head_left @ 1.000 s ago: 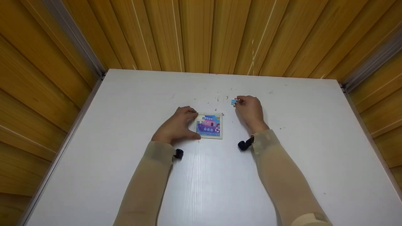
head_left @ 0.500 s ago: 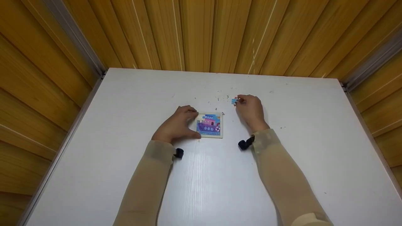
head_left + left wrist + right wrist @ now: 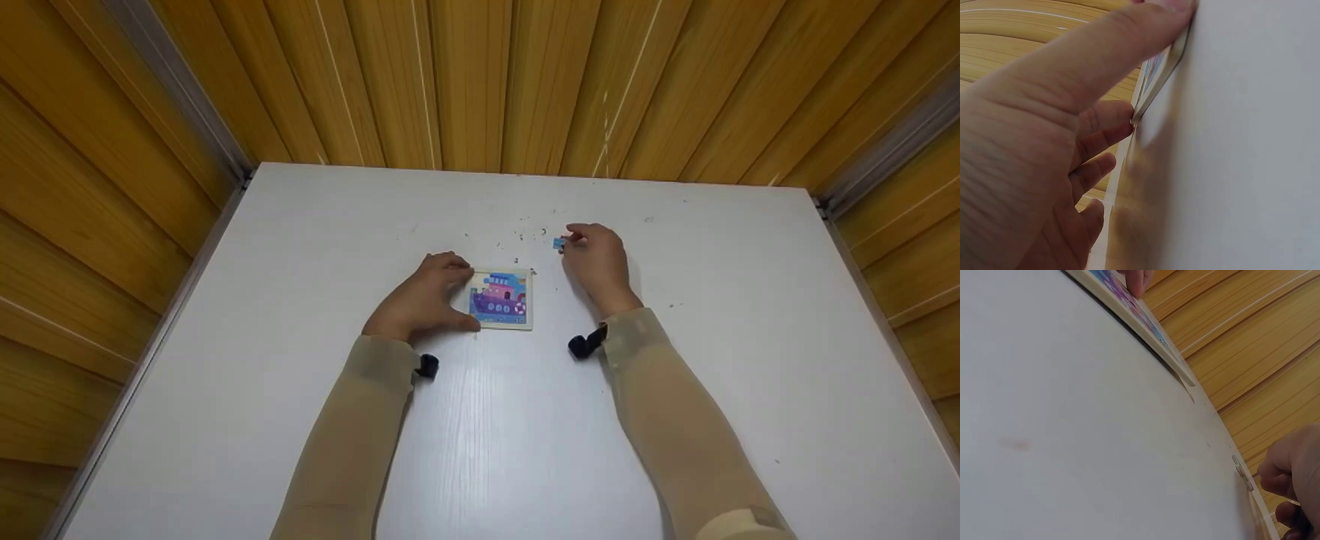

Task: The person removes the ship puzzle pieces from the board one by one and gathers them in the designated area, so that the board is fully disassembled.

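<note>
In the head view, a small square jigsaw puzzle (image 3: 498, 300) with a purple and pink ship picture lies in a pale frame on the white table. My left hand (image 3: 424, 300) grips the frame's left side, thumb at the near edge and fingers at the far edge. The left wrist view shows the thumb (image 3: 1168, 22) against the frame's edge (image 3: 1154, 90). To the right and farther back, my right hand (image 3: 596, 255) pinches a small blue puzzle piece (image 3: 558, 243) close over the table. In the right wrist view the piece (image 3: 1243, 472) appears nearly edge-on beside the curled fingers (image 3: 1278, 467).
Small dark specks (image 3: 521, 237) are scattered on the white table (image 3: 480, 420) behind the puzzle. Yellow wood-look panels (image 3: 465, 82) rise behind the table and on both sides. A black wrist camera (image 3: 581, 346) sits by the right cuff.
The piece at my right fingertips has tilted, so less of it shows and its pink part is harder to see. The right index finger has lifted slightly. My left hand stays on the frame.
</note>
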Available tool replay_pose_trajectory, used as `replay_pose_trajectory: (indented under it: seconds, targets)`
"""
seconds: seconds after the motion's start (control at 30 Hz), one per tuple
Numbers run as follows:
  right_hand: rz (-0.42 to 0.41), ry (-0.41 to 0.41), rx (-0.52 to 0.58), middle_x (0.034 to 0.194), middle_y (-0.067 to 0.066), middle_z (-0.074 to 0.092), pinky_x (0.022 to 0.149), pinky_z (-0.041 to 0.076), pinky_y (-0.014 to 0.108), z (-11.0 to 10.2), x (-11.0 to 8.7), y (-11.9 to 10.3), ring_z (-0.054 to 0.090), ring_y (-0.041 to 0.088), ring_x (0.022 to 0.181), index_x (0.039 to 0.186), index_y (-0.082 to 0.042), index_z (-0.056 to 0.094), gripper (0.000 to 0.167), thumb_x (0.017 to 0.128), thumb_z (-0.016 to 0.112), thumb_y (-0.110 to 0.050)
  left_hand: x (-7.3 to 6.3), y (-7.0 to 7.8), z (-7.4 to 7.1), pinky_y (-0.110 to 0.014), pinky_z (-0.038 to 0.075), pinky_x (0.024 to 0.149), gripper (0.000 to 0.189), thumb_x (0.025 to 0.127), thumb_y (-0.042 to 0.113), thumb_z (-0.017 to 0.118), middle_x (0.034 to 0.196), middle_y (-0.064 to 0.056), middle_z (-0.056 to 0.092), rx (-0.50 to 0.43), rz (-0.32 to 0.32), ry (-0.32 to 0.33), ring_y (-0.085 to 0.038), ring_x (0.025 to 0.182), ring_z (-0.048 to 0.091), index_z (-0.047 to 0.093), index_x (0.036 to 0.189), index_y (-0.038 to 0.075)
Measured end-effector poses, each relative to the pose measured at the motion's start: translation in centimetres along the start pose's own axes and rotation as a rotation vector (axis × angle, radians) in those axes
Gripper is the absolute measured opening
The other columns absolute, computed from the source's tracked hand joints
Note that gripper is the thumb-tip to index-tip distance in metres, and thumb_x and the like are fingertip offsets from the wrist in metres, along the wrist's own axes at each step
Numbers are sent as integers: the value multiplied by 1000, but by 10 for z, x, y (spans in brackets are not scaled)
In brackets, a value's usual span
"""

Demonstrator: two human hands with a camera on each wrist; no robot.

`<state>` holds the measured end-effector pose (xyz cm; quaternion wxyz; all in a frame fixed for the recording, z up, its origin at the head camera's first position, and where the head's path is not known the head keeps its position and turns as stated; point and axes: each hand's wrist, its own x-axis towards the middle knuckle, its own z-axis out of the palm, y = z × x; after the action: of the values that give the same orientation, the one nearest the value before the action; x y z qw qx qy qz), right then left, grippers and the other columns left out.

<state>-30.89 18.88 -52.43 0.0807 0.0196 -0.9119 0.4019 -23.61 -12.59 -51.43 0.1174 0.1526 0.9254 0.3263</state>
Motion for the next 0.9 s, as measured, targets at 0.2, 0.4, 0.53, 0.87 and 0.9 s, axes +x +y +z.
replay_pose_trajectory:
  seconds: [0.2,0.4,0.53,0.87,0.9]
  targets:
    - [3,-12,40,125,15,79,103,58,47,4,-1,-7,68,30,114,141,-2,77,36,106,69,-9,0,0,0,-46,24,146,102,76,37,108,170,-3,52,13,8,3,-28,173,31,62,163,10]
    - [-44,-50,117,124,14,79,94,57,38,12,-8,-18,66,26,107,138,-4,79,33,107,70,-10,1,1,0,-45,26,146,103,76,37,108,171,-3,51,25,6,0,-27,173,30,61,164,10]
    - [-78,-120,170,125,11,79,87,54,31,18,-16,-28,64,22,105,140,-7,79,34,107,72,-13,1,0,0,-46,24,146,103,77,38,107,173,-3,50,32,5,0,-27,175,28,61,164,10]
    - [-197,-325,200,124,12,78,97,59,37,31,-33,-48,68,24,108,142,-5,78,35,109,74,-16,1,-3,-1,-49,29,145,102,77,39,107,173,-7,49,11,45,5,-32,173,32,61,163,9]
    - [-203,-338,192,124,11,78,98,59,38,32,-34,-48,68,24,109,141,-5,78,34,109,74,-16,1,-3,-2,-49,29,145,102,77,39,107,173,-7,49,14,46,4,-32,173,32,61,164,9]
